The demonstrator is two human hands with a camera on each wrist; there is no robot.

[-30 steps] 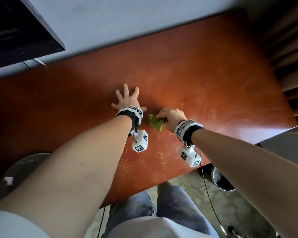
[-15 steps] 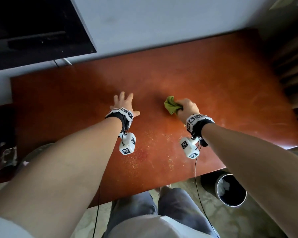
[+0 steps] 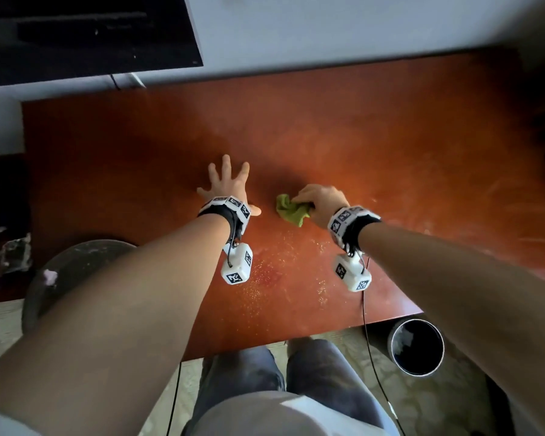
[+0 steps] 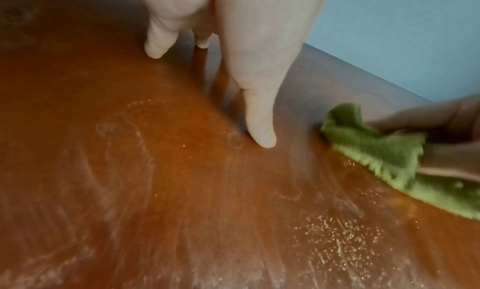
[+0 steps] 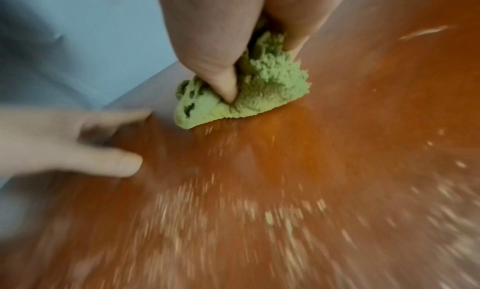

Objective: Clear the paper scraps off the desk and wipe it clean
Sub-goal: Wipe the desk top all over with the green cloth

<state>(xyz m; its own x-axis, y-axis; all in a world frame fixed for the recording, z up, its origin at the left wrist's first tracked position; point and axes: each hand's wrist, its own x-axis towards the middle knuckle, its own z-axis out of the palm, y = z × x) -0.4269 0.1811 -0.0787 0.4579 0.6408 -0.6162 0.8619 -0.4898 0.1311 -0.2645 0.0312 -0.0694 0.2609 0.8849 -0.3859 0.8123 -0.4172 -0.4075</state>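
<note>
My right hand grips a crumpled green cloth and presses it on the reddish-brown desk. The right wrist view shows the fingers curled round the cloth with its lower edge on the wood. My left hand lies flat on the desk a little left of the cloth, fingers spread and straight. In the left wrist view its fingertips touch the wood, and the cloth lies to the right. Fine pale crumbs are scattered on the desk in front of both hands.
A round dark bin stands on the floor under the desk's front right corner. A dark round stool is at the front left. A black monitor hangs above the back left. The wall runs along the desk's back edge.
The right hand with the cloth swept away from the left hand to the right, then came back left a little. The left hand stayed flat on the desk. The head view shifted.
</note>
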